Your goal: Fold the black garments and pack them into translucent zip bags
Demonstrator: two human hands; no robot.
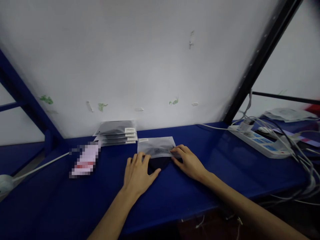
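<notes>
A frosted plastic bag (156, 146) with a small white label lies flat on the blue table, its near edge towards me. A dark, flat item (159, 163) shows at that edge; how much of it is inside the bag I cannot tell. My left hand (138, 175) rests at the bag's near left corner, fingers bent over and thumb spread away beside the dark item. At the near right corner, the thumb and fingers of my right hand (188, 161) close on the bag's edge. Left of the bag is a stack of similar labelled bags (115, 130).
A pixelated pink object (86, 159) with a white cable lies at the left. On the right, a white power strip (262, 143) carries plugs and tangled cables (300, 158). A white wall (155, 66) bounds the back of the blue table (212, 143), between metal posts.
</notes>
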